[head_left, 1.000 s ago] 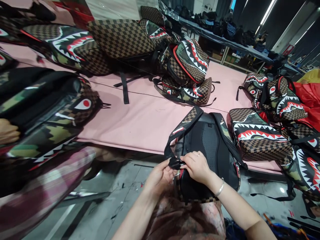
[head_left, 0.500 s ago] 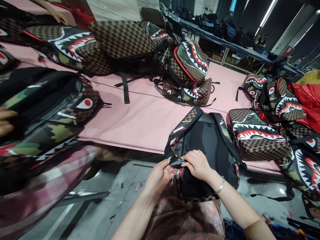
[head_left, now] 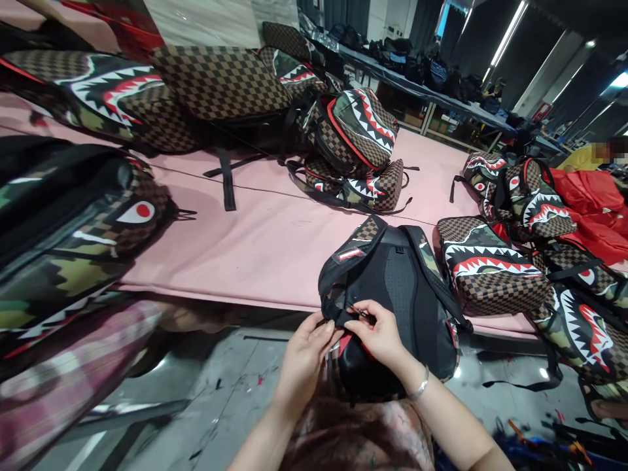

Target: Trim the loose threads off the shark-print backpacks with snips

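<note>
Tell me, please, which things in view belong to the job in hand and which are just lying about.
In hand:
- backpack, its black back panel facing up
- black strap, held at the backpack's side by the left hand and right hand

Lying about:
- checkered shark-mouth bag beside it
- checkered bag farther back
- red material at far right

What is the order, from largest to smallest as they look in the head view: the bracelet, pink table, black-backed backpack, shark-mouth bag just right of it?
1. Pink table, though partly covered
2. Black-backed backpack
3. Shark-mouth bag
4. Bracelet
</note>
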Tool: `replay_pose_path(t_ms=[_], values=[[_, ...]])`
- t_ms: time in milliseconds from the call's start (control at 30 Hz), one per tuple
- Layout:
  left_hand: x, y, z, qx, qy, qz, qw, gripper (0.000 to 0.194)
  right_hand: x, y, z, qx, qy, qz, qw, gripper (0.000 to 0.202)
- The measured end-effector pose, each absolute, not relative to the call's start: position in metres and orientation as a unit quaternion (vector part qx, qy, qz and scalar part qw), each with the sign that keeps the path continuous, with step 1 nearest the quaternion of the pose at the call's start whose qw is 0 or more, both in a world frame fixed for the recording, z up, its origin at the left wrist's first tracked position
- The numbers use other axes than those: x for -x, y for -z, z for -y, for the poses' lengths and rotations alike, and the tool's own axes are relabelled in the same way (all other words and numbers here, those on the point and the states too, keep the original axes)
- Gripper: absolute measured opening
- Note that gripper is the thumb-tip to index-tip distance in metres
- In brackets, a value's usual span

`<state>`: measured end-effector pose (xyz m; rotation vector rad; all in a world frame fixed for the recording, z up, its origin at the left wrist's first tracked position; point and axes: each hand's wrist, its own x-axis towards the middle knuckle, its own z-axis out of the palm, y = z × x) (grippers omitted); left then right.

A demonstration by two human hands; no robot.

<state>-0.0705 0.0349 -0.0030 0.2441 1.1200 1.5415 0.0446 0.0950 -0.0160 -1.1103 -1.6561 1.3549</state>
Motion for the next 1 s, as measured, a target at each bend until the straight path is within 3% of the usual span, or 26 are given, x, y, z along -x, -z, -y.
replay_pose_path(t_ms=[100,200,333,567,700,867,1000], values=[[0.068,0.005,-0.032,-0.143,-0.657,-0.52,0.526,0.049,-0.046,0.016,-0.097,0.426,-0.504,0.653,0.371,0.021],[0.07,0.004,-0.03,-0.172,-0.648,-0.541,0.507,0.048,-0.052,0.013,-0.104,0.379,-0.474,0.704,0.369,0.03],[0.081,-0.002,-0.033,-0.215,-0.622,-0.545,0.519,0.049,-0.055,0.012,-0.12,0.341,-0.439,0.755,0.349,0.025],[0.101,-0.008,-0.048,-0.305,-0.564,-0.617,0.456,0.056,-0.038,0.02,-0.129,0.339,-0.614,0.629,0.337,0.029],[0.092,-0.001,-0.044,-0.332,-0.559,-0.648,0.397,0.055,-0.044,0.009,-0.115,0.443,-0.533,0.626,0.357,0.023],[0.059,0.008,-0.038,-0.396,-0.52,-0.709,0.266,0.037,-0.059,-0.011,-0.102,0.519,-0.395,0.703,0.282,0.029],[0.038,0.01,-0.037,-0.393,-0.545,-0.703,0.231,0.031,-0.069,-0.018,-0.104,0.537,-0.393,0.708,0.235,0.029]])
